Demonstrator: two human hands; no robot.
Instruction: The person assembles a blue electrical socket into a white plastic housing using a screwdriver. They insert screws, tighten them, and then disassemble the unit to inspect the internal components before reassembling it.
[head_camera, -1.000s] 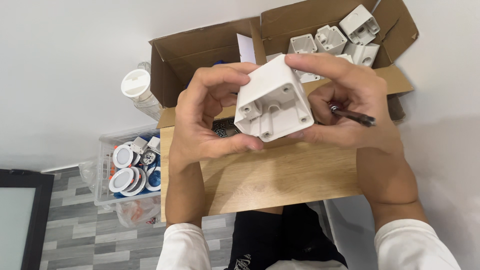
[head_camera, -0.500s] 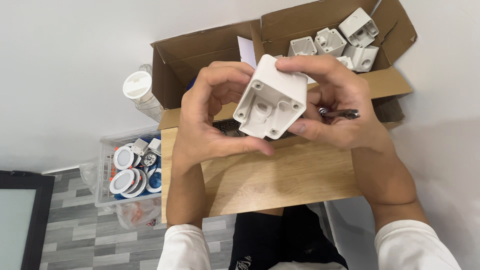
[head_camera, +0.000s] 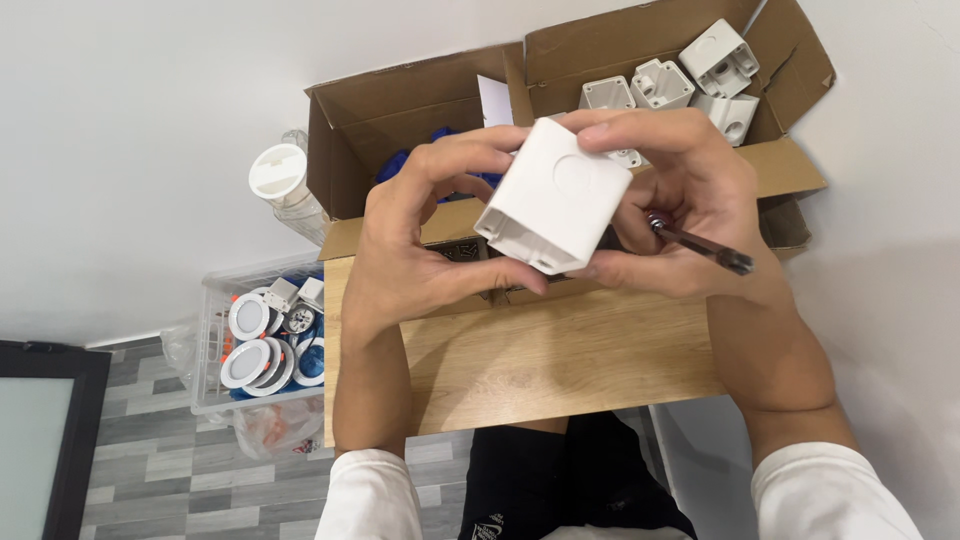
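White plastic box (head_camera: 553, 197) held above wooden table (head_camera: 560, 360), pinched between left hand (head_camera: 420, 240) and right hand (head_camera: 690, 215) — fingers closed on opposite walls. Screwdriver (head_camera: 700, 243) tucked in right palm. Judged light, rigid, smooth — best gripped at edges, not faces.

wooden table (head_camera: 560, 370) — light grain | on it: open cardboard box (head_camera: 420, 110) — far edge
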